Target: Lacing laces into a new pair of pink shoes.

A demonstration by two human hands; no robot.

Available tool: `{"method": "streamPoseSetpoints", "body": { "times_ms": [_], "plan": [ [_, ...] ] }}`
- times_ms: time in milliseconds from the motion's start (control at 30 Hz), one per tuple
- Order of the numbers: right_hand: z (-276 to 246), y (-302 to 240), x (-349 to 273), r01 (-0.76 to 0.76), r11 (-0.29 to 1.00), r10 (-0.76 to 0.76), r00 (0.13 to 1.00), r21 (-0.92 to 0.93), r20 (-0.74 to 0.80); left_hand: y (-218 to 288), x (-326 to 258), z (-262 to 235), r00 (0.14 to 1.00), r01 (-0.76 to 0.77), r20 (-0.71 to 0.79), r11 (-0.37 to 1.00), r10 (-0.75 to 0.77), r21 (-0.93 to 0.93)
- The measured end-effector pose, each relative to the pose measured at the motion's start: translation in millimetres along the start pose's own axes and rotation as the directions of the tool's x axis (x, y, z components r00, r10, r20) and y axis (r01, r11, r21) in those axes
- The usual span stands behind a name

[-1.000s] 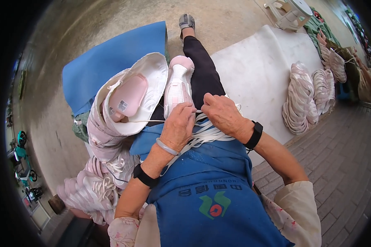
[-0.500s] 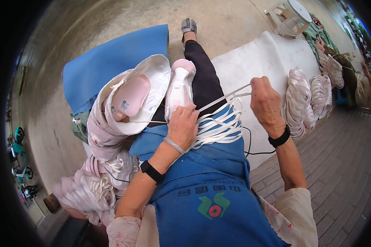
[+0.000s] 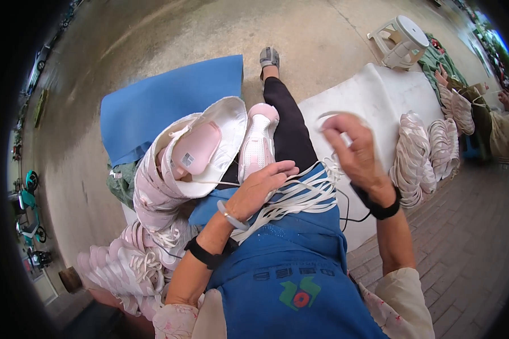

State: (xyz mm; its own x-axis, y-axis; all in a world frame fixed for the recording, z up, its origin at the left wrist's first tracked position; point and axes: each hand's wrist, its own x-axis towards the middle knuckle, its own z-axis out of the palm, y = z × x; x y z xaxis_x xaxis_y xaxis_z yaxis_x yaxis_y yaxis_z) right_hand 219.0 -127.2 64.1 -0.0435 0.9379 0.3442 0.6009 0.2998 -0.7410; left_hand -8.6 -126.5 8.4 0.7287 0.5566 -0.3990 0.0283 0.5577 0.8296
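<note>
A pink and white mesh shoe upper (image 3: 257, 138) lies lengthwise across my lap. At its near end rests my left hand (image 3: 257, 189), open, fingers stretched flat toward the right. Beside those fingers a bundle of white shoelaces (image 3: 302, 195) spreads over my blue apron (image 3: 283, 248). My right hand (image 3: 353, 147) is raised to the right of the bundle, smeared by motion, with its fingers curled. A loop of white shoelace (image 3: 327, 114) arcs by its fingertips, and the hand appears closed on it. Another lace runs left from the upper to a nested stack of pink uppers (image 3: 158, 181).
More uppers (image 3: 121, 268) pile at lower left. A blue mat (image 3: 169, 101) lies beyond the stack. On the right, a white sheet (image 3: 345, 96) carries bundled uppers (image 3: 413, 161). A white stool (image 3: 401, 42) stands behind it. Another person's arm (image 3: 506, 101) shows at far right.
The taut lace has gone slack. My right hand has come lower and slightly left. My left hand's fingers have straightened on the upper. The whole view has shifted slightly.
</note>
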Motion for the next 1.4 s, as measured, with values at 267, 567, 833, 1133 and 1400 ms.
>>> {"method": "streamPoseSetpoints", "body": {
  "times_ms": [267,567,833,1133,1400],
  "plan": [
    [83.7,-16.9,-24.3,-0.138,0.906,-0.027,0.925,0.401,0.380,28.8,-17.2,-26.6,0.941,-0.308,-0.233,0.909,0.247,-0.281],
    [16.8,38.9,-43.8,-0.281,0.959,0.272,0.889,-0.029,0.370,56.3,-61.4,-87.4,0.712,-0.534,-0.602,0.836,0.361,-0.130],
    [-33.8,152.6,-99.8,-0.591,0.791,0.580,0.807,-0.157,-0.114,43.5,-192.5,-217.9,0.269,0.078,-0.636,0.642,0.723,0.763],
    [-120.2,250.6,-125.4,-0.664,0.561,0.786,0.240,0.494,-0.570,37.5,-303.5,-269.8,-0.086,0.450,-0.581,0.552,0.809,0.702],
    [-39.0,110.4,-14.3,-0.418,0.575,0.680,0.722,0.703,-0.127,74.8,-92.2,-54.0,0.544,-0.304,-0.680,0.871,0.492,0.386]
  ]
}}
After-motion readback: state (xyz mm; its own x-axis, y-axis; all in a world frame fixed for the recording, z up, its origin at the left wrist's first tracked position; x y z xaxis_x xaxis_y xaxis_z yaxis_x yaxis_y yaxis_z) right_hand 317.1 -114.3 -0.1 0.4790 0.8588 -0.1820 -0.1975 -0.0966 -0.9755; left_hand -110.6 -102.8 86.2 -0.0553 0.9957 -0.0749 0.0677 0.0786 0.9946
